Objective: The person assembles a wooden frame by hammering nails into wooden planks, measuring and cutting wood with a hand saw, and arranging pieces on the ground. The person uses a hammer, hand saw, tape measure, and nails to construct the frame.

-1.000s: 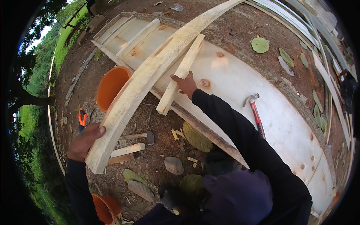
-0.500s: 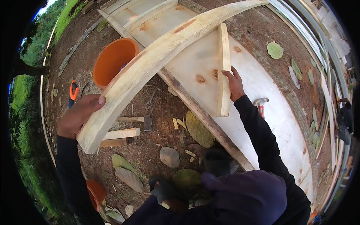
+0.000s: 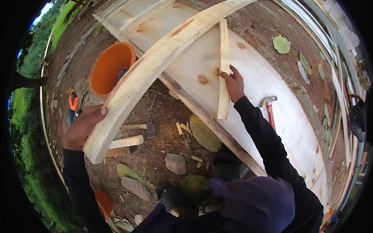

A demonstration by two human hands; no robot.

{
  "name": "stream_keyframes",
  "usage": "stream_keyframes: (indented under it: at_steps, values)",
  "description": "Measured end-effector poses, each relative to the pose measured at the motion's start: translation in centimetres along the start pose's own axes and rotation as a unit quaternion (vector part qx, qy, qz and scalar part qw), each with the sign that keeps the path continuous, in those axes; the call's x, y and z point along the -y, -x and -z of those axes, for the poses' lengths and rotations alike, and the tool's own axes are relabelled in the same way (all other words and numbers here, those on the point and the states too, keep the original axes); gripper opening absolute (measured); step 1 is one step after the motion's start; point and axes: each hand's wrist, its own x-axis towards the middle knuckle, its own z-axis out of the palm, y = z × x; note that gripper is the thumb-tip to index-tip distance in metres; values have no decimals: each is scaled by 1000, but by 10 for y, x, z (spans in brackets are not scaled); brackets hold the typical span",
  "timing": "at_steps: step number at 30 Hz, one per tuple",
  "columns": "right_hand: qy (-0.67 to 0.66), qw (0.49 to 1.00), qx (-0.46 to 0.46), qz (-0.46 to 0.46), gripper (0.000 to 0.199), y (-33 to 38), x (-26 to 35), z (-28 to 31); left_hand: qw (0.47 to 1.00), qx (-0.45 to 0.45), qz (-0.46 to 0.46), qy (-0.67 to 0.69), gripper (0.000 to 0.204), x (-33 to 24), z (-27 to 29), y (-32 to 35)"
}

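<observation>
Already, a crosspiece (image 3: 147,16) spans the wooden panel (image 3: 256,73) toward its far end, apparently fixed. The short batten (image 3: 224,58), over the panel's middle, looks unfastened, pinched in the right hand (image 3: 234,84); whether it touches, I cannot tell. The left hand (image 3: 83,128) grips the long beam (image 3: 167,50), equally loose, beyond the panel's left edge. A hammer (image 3: 271,116) lies unheld.

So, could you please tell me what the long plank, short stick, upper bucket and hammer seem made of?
Long plank: bare, rough-looking wood, pale with a brown streak.
Short stick: likely bare wood too, similarly pale, squared.
Upper bucket: probably plastic, smooth and evenly orange.
Hammer: seemingly metal head, grey and shiny; red handle's material unclear.
</observation>
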Motion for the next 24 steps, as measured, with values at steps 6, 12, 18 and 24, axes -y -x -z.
stream_keyframes:
  at_steps: [6, 12, 18, 24]
  values:
    - [176, 984, -3, 28, 69, 0, 14, -1, 999, -37, 9, 23, 62, 6, -8, 0]
    - [243, 968, -35, 55, 79, 7, 12, -15, 999, -40, 4, 21, 61, 14, -4, -2]
    - [160, 968, -67, 182, 86, 5, -22, -27, 999, -50, -17, -4, 59, 29, -1, -7]
    - [124, 981, -50, 140, 75, 11, -13, -22, 998, -63, -7, 0, 61, 24, -7, -3]
